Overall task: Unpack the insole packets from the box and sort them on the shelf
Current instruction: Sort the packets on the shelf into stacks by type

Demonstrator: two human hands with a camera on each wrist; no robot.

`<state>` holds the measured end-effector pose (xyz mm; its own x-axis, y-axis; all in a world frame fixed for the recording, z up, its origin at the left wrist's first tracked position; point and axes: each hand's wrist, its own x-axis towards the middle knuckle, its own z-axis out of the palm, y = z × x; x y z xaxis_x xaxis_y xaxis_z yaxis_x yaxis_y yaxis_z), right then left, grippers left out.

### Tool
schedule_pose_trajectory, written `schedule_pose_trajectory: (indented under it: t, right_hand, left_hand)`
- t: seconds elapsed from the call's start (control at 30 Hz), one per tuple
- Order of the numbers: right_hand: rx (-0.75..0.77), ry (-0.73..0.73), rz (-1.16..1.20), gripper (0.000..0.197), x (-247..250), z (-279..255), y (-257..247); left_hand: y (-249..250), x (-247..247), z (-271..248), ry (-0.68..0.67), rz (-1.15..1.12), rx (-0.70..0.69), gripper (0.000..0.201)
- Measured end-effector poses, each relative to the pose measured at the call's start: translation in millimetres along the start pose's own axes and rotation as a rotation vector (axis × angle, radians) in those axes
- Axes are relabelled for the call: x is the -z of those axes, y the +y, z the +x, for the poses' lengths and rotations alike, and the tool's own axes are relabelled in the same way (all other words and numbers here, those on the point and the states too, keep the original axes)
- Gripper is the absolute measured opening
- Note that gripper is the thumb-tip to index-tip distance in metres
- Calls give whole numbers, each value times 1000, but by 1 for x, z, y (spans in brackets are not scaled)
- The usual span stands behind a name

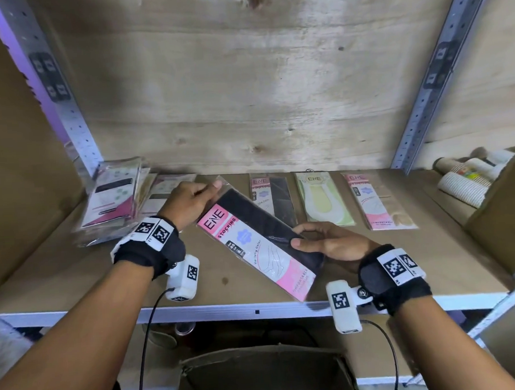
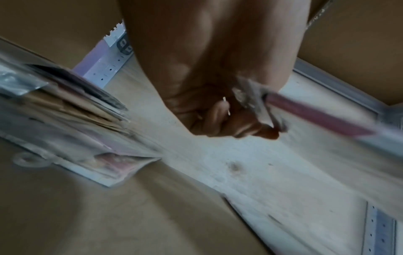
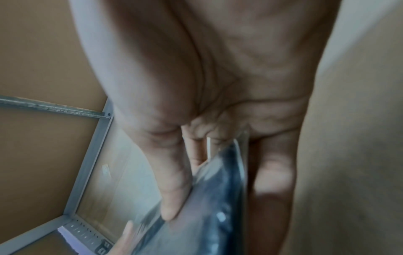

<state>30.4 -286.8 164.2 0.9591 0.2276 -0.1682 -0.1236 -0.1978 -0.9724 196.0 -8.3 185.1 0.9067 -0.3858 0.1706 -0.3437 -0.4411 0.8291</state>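
Both hands are on one packet: left hand (image 1: 187, 203) pinches the clear top flap of the black-and-pink packet (image 1: 260, 244), right hand (image 1: 333, 244) grips its right long edge, thumb on top, fingers under. Right wrist view confirms: thumb over the film, fingers behind it. Left wrist view is blurred but shows my fingers curled on the crinkled flap.

Packet is held above the shelf board (image 1: 419, 254), not resting on it. Long axis runs diagonal: top end far-left at my left hand, bottom end near-right, close to the shelf's front edge.

Key relation: three sorted packets lie flat further back, long axes pointing front-to-back, side by side. The black one (image 1: 273, 198) is leftmost and looks like the match, then the cream one (image 1: 321, 200), then the pink-and-tan one (image 1: 377, 201). Held packet's far end sits just left of and in front of the black one, so my guess is I need to swing the near end left to square it up, then push it back onto or beside that one.

Left hand is nearer that slot; right hand does the pivot.

Unsorted heap of packets (image 1: 115, 200) sits at far left against the post. Open box (image 1: 261, 375) is below the shelf, in front of me.

Risk: slippery film, could slide on release.
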Motion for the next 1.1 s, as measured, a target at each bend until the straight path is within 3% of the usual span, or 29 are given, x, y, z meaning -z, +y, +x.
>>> schedule_pose_trajectory:
  t: [0.2, 0.33, 0.6, 0.93, 1.1]
  right_hand:
    - [-1, 13, 26, 21, 3, -6, 1]
    - [5, 30, -12, 29, 4, -8, 1]
    - [32, 39, -2, 23, 5, -10, -4]
    - [91, 63, -16, 18, 8, -10, -2]
    - [57, 101, 113, 11, 11, -14, -1]
  left_hand:
    - [-1, -4, -2, 8, 27, -31, 62]
    - [0, -3, -5, 39, 195, -55, 62]
    - [3, -1, -8, 66, 303, -53, 63]
    - [-5, -1, -5, -113, -160, 185, 56]
    - [-3, 2, -8, -61, -281, 239, 66]
